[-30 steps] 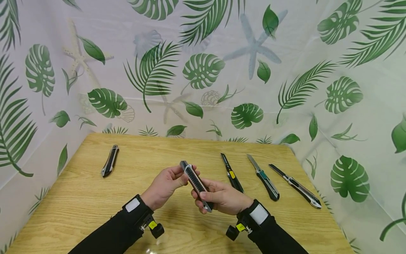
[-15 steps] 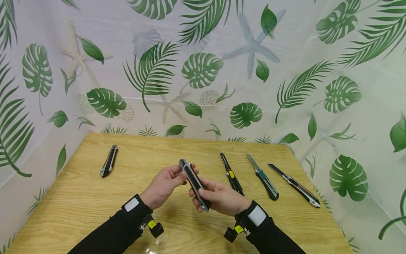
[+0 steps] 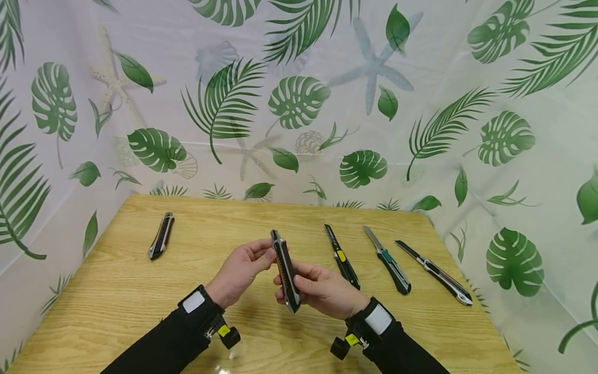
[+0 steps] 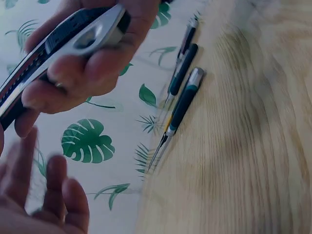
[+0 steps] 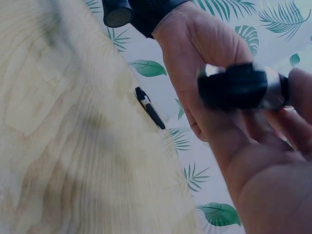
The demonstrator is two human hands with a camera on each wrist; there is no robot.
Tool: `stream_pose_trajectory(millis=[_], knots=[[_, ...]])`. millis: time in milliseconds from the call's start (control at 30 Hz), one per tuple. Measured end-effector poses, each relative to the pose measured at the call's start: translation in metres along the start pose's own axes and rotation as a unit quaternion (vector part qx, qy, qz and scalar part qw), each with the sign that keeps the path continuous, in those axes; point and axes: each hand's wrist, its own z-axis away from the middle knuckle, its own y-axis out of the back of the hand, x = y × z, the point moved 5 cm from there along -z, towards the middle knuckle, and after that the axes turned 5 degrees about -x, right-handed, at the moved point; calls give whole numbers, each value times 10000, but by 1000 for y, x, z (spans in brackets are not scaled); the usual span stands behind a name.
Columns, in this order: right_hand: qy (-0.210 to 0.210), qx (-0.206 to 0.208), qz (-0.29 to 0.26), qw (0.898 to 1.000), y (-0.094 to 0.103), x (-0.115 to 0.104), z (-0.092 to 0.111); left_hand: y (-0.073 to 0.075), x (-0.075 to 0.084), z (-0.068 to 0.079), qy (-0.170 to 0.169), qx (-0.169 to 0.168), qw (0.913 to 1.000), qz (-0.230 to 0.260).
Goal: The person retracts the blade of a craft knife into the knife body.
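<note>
A dark utility knife with silver trim (image 3: 286, 272) is held slanting over the table, narrow end up and away from the body. My right hand (image 3: 327, 293) grips its lower half, thumb along the near side and fingers wrapped underneath. At the upper end, my left hand (image 3: 240, 272) has its thumb against the knife's edge and its fingertips behind. In the left wrist view the silver-rimmed butt of the knife shows in the right hand (image 4: 107, 63), while the left fingers (image 4: 53, 187) lie loosely bent below. The right wrist view shows the knife's butt (image 5: 234, 87) blurred.
Three utility knives with extended blades lie to the right: a black-yellow one (image 3: 343, 259), a teal-black one (image 3: 390, 265) and a black-silver one (image 3: 441, 278). Another knife with no blade showing (image 3: 161, 236) lies far left. Leaf-patterned cloth (image 3: 299, 171) borders the wooden table (image 3: 117, 306).
The held knife has turned in the fingers to show another side and stands more upright, its lower end swung a little left. Both hands have barely shifted; the knives on the table stay put.
</note>
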Motion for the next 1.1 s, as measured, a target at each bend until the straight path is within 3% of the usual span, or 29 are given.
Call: stream_pose_trajectory(millis=[100,200,333,433,533,733,933,1100], knots=[[108,510,251,9983,6,2,-1,-1,3,4,-40,581,9943,-897],[272,1101,329,9930,11,3,-1,-10,8,12,-278,946,9803,-1712],[540,1689,259,9838,14,7,-2,-24,11,23,-633,1097,9548,-2688],[732,1836,192,9801,13,11,-3,-32,12,29,-800,1180,9359,-3221],[874,1781,156,9800,10,14,-3,-35,11,32,-818,1319,9240,-3494],[1073,1627,-113,9808,5,19,-3,-37,7,36,-790,1296,9179,-3665],[1239,1617,-270,9787,5,22,-3,-38,3,38,-978,1375,9073,-3852],[1305,1615,-432,9773,6,25,-3,-41,2,40,-1081,1331,9032,-3934]])
